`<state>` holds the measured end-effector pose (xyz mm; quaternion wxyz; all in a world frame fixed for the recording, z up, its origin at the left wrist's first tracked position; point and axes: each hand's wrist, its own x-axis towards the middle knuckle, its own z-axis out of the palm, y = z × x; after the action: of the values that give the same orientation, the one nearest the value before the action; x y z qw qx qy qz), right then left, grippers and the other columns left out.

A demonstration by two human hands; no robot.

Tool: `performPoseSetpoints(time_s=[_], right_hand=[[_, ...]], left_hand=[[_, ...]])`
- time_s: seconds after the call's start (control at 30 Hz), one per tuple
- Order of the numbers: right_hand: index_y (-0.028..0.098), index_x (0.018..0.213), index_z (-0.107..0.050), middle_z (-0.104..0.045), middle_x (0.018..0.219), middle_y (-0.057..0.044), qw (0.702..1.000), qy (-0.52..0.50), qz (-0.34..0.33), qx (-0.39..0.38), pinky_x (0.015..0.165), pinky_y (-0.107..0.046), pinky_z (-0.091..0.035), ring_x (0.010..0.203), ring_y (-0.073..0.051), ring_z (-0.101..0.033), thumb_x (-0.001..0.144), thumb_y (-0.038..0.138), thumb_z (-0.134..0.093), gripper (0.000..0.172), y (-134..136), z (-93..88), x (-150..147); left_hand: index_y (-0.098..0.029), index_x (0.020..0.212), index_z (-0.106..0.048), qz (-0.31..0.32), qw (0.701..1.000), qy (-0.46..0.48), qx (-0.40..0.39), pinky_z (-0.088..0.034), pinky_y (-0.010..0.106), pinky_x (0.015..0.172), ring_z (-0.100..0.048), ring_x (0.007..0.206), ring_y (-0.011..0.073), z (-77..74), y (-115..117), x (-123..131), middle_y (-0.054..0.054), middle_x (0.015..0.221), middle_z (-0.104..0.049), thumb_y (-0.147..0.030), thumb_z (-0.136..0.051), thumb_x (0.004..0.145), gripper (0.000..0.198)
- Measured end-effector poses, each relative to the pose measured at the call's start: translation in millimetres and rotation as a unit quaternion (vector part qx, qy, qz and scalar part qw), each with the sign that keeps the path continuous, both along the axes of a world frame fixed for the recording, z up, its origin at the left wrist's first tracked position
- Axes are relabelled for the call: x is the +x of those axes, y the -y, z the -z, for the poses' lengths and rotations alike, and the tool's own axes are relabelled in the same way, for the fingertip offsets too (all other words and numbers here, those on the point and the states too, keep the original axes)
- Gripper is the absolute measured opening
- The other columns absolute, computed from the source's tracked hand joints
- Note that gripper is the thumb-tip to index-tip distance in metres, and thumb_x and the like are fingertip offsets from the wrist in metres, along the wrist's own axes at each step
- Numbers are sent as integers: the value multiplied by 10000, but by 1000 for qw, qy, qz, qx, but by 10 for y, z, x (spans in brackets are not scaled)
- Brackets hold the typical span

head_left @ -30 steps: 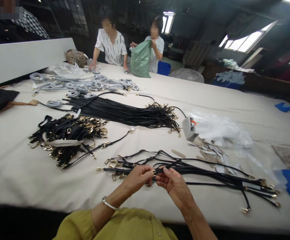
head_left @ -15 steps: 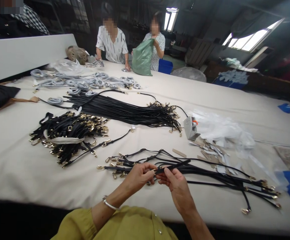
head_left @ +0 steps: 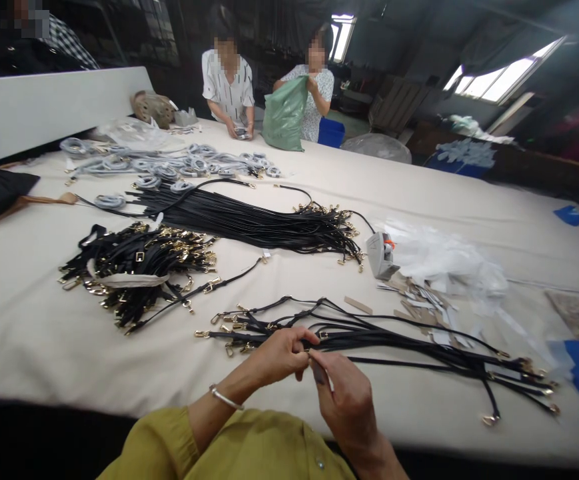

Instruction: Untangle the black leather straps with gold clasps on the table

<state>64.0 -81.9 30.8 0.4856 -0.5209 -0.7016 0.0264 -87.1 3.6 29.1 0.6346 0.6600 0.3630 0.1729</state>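
My left hand [head_left: 285, 355] is closed in a pinch on a thin black strap [head_left: 320, 375], most of it hidden by the fingers. My right hand [head_left: 346, 393] meets it fingertip to fingertip, pinching the same strap, with a small glint of gold metal between the hands. Just behind them lies a loose bundle of black straps [head_left: 394, 339] with gold clasps at both ends. A gold buckle [head_left: 323, 335] on one strap shows beside my left fingertips.
A heap of black straps with gold hardware [head_left: 134, 267] lies left, and long black straps [head_left: 249, 220] beyond. Coiled grey cords [head_left: 189, 160], a small grey device [head_left: 382, 255], clear plastic [head_left: 449, 260] and paper strips [head_left: 422, 310] are around. Two people stand across the table [head_left: 469, 200].
My right hand has turned and drawn in to my left fingertips; the strap end that stuck out to the right is now hidden. Across the table, one person has brought both hands together.
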Motion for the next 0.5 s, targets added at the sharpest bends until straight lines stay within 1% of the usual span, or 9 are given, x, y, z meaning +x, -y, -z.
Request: performPoseSetpoints(time_s=[0.07, 0.1, 0.13, 0.17, 0.23, 0.3, 0.37, 0.43, 0.5], right_hand=[[198, 1048, -709, -755, 841, -61, 998, 52, -37, 7, 728, -294, -569, 761, -177, -698, 885, 91, -550, 251, 0, -50, 19], [210, 1047, -707, -755, 863, -57, 997, 54, -48, -21, 739, -298, -569, 785, -179, -699, 887, 108, -561, 240, -8, -92, 44], [226, 1043, -709, -758, 900, -54, 994, 38, -67, -72, 751, -303, -573, 810, -184, -701, 884, 150, -593, 211, -23, -141, 81], [240, 1045, -710, -760, 939, -52, 986, -1, -89, -141, 763, -312, -579, 834, -192, -705, 878, 212, -627, 188, -43, -191, 126], [238, 1048, -703, -761, 964, -60, 947, -136, -105, -271, 786, -330, -589, 844, -204, -712, 873, 375, -649, 229, -99, -271, 218], [209, 1079, -669, -755, 969, -76, 902, -285, -71, -318, 811, -324, -586, 873, -204, -709, 862, 503, -632, 367, -165, -292, 262], [193, 1152, -611, -741, 953, -77, 878, -359, -45, -313, 762, -303, -580, 870, -201, -697, 855, 575, -606, 484, -221, -237, 220], [193, 1222, -558, -719, 886, -52, 866, -362, -57, -339, 621, -268, -547, 750, -180, -671, 855, 611, -580, 557, -250, -117, 111], [186, 1210, -557, -684, 776, -21, 863, -358, -50, -353, 517, -251, -486, 613, -154, -613, 875, 632, -527, 558, -254, 39, 0]], left_hand=[[-174, 1136, -618, 8, 1000, -10, 18, -315, 214, 502, -481, 504, 108, 34, -4, -9, -57, 574, -617, -268, -570, 795, 357], [-174, 1137, -611, 0, 999, -13, 32, -323, 217, 518, -490, 526, 112, 38, -4, -18, -57, 588, -612, -282, -574, 804, 352], [-173, 1146, -599, -6, 999, -12, 42, -332, 220, 534, -497, 550, 116, 30, -2, -32, -56, 606, -608, -292, -577, 812, 355], [-171, 1162, -584, -9, 999, -2, 44, -343, 224, 556, -509, 576, 120, 12, 1, -50, -51, 631, -614, -298, -577, 823, 362], [-175, 1239, -532, 11, 999, 37, 19, -363, 231, 595, -531, 617, 124, -52, 9, -86, -37, 690, -648, -295, -573, 845, 414], [-190, 1356, -439, 48, 995, 82, -16, -377, 234, 622, -549, 642, 122, -132, 18, -107, -17, 756, -696, -260, -565, 857, 520], [-200, 1426, -370, 65, 992, 105, -24, -386, 235, 630, -558, 654, 119, -202, 30, -105, 1, 798, -716, -214, -567, 850, 609], [-197, 1446, -344, 66, 990, 121, -30, -415, 244, 649, -584, 679, 130, -245, 44, -92, 7, 801, -709, -201, -590, 835, 659], [-208, 1437, -356, 58, 988, 134, -47, -454, 265, 697, -619, 743, 151, -264, 58, -92, 3, 819, -697, -209, -648, 803, 697]])
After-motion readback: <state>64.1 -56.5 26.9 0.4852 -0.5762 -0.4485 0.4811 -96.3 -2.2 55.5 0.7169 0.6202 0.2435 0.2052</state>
